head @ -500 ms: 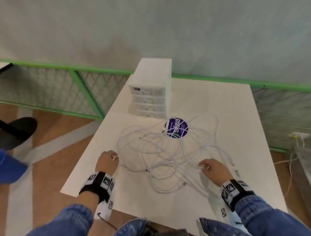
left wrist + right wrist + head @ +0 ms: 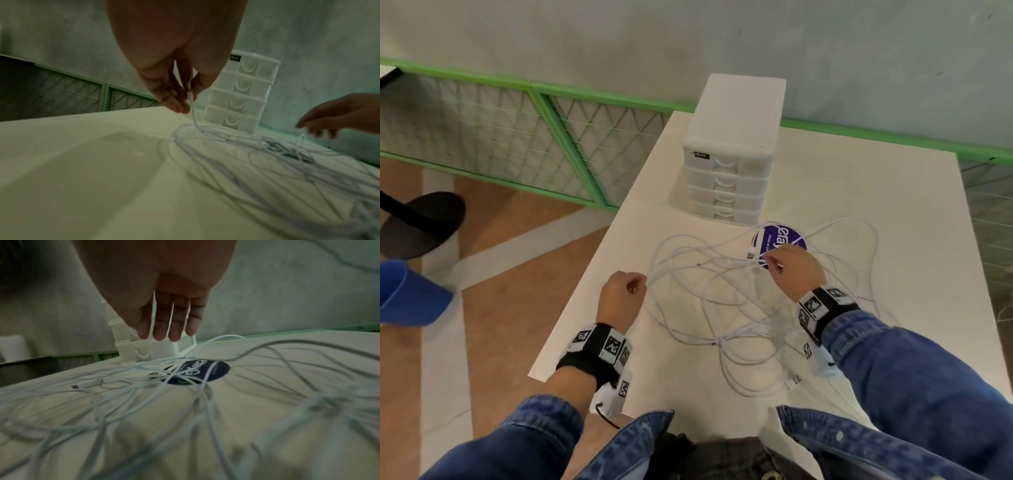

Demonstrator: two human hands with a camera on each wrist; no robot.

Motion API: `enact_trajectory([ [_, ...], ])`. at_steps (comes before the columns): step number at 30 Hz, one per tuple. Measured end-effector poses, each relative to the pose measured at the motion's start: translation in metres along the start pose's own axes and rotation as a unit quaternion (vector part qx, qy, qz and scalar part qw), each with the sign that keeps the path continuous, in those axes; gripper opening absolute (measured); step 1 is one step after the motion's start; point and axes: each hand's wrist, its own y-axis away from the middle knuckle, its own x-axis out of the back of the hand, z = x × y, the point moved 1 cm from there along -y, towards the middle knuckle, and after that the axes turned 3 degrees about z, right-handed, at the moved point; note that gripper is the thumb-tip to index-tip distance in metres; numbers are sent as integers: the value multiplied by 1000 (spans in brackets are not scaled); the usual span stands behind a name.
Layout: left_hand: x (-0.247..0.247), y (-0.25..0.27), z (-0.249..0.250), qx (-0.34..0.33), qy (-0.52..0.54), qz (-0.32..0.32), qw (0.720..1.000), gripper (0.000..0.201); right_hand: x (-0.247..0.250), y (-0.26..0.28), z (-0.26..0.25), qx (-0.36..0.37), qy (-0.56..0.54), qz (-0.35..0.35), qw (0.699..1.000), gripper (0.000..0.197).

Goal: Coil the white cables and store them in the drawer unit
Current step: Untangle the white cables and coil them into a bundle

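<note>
Several white cables (image 2: pixel 709 291) lie tangled in loose loops across the white table (image 2: pixel 876 192). My left hand (image 2: pixel 635 289) pinches one cable's end between thumb and fingers at the tangle's left edge; the left wrist view shows the plug in my left hand (image 2: pixel 189 97). My right hand (image 2: pixel 772 262) hovers over the far side of the tangle by a round purple disc (image 2: pixel 787 236), with straight fingers (image 2: pixel 174 327) holding nothing. The white four-drawer unit (image 2: pixel 729 178) stands behind the cables with all drawers closed. It also appears as the drawer unit (image 2: pixel 242 97) and drawer unit (image 2: pixel 141 350).
A loose USB plug (image 2: pixel 750 255) lies by the disc. The table's left edge drops to a wooden floor. A green mesh fence (image 2: pixel 544 137) runs behind, a black chair base (image 2: pixel 421 222) and a blue object (image 2: pixel 407 294) sit at left.
My right hand has moved from the tangle's near right side forward to the purple disc. The left hand keeps pinching its cable end in about the same spot.
</note>
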Motion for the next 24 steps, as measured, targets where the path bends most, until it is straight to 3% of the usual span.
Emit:
enact_trajectory([
  [3, 18, -10, 21, -46, 69, 50, 995, 12, -10, -39, -16, 4, 77, -118, 990, 34],
  [6, 30, -24, 37, -21, 163, 38, 986, 7, -15, -63, -23, -22, 169, -258, 951, 56],
  [12, 36, -42, 68, -8, 257, 3, 966, 30, -28, -81, -14, -35, 193, -297, 935, 55],
  [15, 36, -42, 91, -8, 344, -52, 938, 34, -28, -79, -13, -31, 202, -277, 939, 40],
  [18, 29, -42, 110, -13, 347, -109, 932, 29, -22, -73, -11, -23, 171, -237, 956, 24],
  [21, 18, -41, 124, -29, 296, -119, 947, 22, -2, -68, -12, -10, 21, -94, 995, 17],
  [24, 8, -33, 148, -61, 320, -135, 936, 24, 35, -56, -29, 12, -147, 39, 988, 17],
])
